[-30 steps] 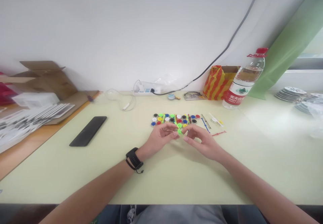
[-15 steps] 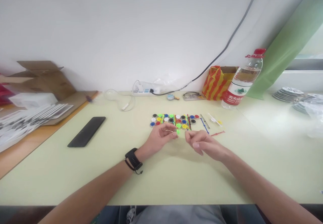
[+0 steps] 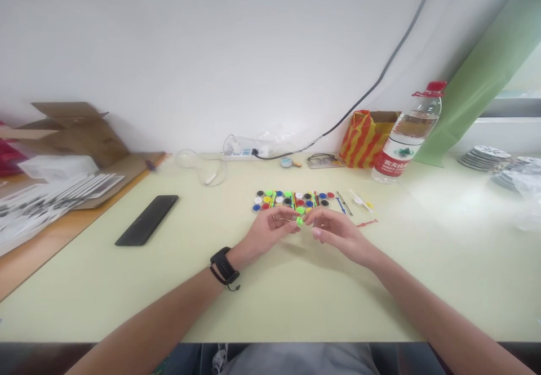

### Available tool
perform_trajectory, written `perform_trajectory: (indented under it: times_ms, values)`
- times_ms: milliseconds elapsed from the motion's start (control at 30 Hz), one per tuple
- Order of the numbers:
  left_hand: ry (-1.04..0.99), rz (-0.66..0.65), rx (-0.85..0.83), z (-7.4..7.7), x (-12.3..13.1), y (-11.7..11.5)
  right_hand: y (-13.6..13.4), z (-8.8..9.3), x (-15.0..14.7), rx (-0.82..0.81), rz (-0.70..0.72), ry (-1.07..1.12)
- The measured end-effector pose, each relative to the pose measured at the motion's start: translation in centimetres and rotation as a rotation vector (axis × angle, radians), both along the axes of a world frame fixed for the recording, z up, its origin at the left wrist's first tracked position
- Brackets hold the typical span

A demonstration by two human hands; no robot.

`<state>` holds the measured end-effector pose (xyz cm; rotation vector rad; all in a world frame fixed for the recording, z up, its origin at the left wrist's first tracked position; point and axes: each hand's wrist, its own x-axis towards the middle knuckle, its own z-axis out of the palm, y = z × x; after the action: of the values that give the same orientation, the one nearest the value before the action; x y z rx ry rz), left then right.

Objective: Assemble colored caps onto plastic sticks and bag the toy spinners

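My left hand [image 3: 271, 227], with a black watch on its wrist, pinches a small bright green round plastic piece [image 3: 300, 222] between thumb and fingertips. A thin pale strand or stick shows in the same grip; its kind is unclear. My right hand [image 3: 338, 234] is close on the other side of the green piece, its fingers curved and the thumb apart from them. Whether its fingertips touch the piece is hard to tell. Just behind the hands lie rows of coloured round discs [image 3: 279, 193] with thin coloured sticks among them, partly hidden by my fingers.
Beyond my right hand lie a blue stick [image 3: 340, 205] and a red stick [image 3: 367, 223]. A water bottle [image 3: 406, 138] and striped bag [image 3: 363, 141] stand behind. A black flat case [image 3: 146, 221] lies left. A power strip [image 3: 245, 152] is at the wall.
My right hand has moved left, closer to the green piece, and its fingers have opened out. The green piece has turned to show more of its round face. My left hand stays almost in place.
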<state>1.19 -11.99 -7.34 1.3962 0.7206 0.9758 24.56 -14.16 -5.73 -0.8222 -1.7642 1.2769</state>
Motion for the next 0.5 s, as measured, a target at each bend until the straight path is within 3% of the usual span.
perform_trajectory:
  times_ms: [133, 267, 400, 500]
  values:
    - [-0.009, -0.003, 0.004, -0.1, -0.1, 0.0, -0.1, 0.0, 0.1, 0.034, -0.035, -0.066]
    - [-0.024, 0.024, -0.015, -0.1, 0.0, 0.0, 0.0, -0.4, 0.0, 0.089, -0.156, -0.096]
    - [-0.01, 0.09, -0.014, -0.1, 0.1, 0.0, 0.2, -1.1, -0.4, 0.019, -0.251, -0.007]
    - [0.016, 0.123, 0.01, 0.0, 0.1, 0.0, 0.3, -1.1, -0.3, -0.051, -0.177, -0.002]
